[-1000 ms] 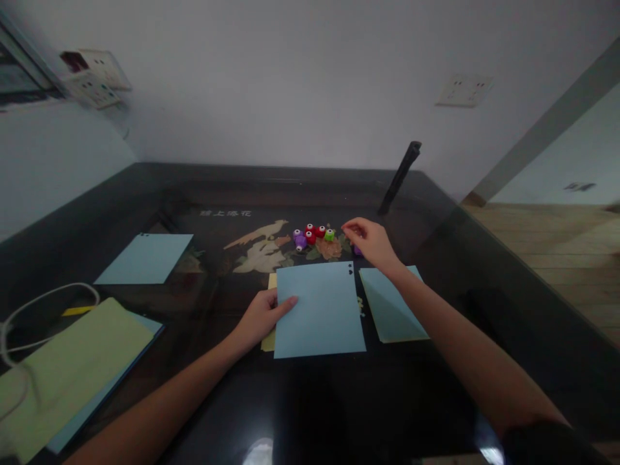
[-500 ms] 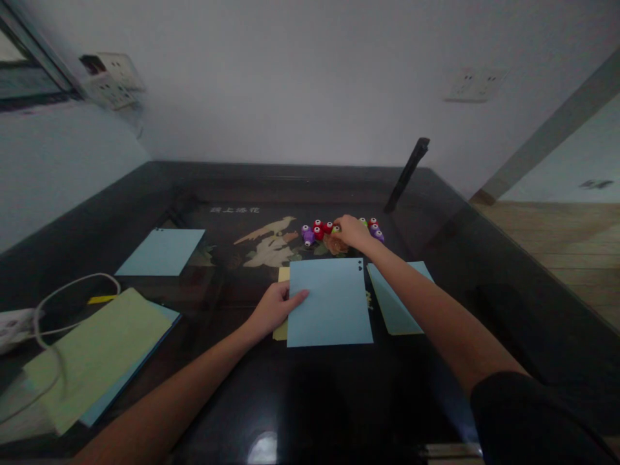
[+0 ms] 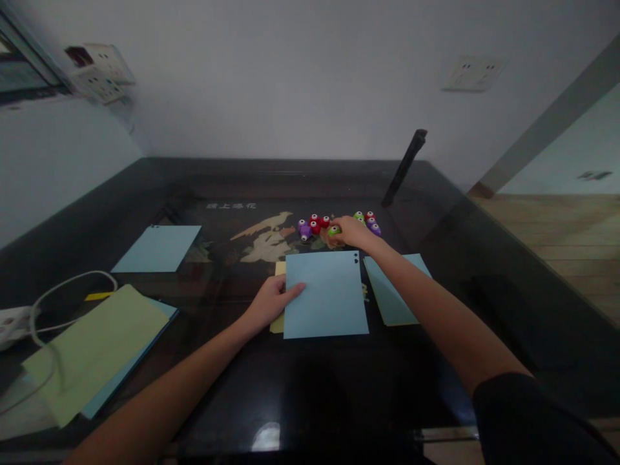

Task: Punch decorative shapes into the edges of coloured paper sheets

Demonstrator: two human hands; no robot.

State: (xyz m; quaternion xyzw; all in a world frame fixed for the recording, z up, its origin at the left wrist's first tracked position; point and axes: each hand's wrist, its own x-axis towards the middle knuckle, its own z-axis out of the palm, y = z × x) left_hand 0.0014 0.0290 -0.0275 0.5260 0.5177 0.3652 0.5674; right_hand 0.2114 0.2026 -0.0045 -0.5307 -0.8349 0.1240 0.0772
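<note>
My left hand (image 3: 268, 302) grips the left edge of a light blue sheet of paper (image 3: 324, 297), thumb on top and the other fingers hidden beneath. Two small dark marks, one heart-like, sit at the sheet's upper right corner. Part of a yellow sheet (image 3: 276, 324) sticks out behind it. Beyond the paper, my right hand (image 3: 349, 232) is closed with its fingertips on a small green piece (image 3: 334, 230) bearing an eye-like dot. Similar red pieces (image 3: 314, 225) and purple pieces (image 3: 304, 230) lie to its left; several more coloured pieces (image 3: 372, 223) lie to its right.
Under my right forearm lies another blue sheet (image 3: 392, 294). A blue sheet (image 3: 159, 248) rests at the back left. Nearer, green paper (image 3: 97, 349) overlaps blue paper, with a white cable (image 3: 36, 316) across it. A black stick-like object (image 3: 405, 166) rises from the dark table (image 3: 232, 400) at the back right.
The whole view has shifted slightly. My right hand stays among the coloured pieces, and the green piece at its fingertips shows more clearly. My left hand keeps hold of the blue sheet.
</note>
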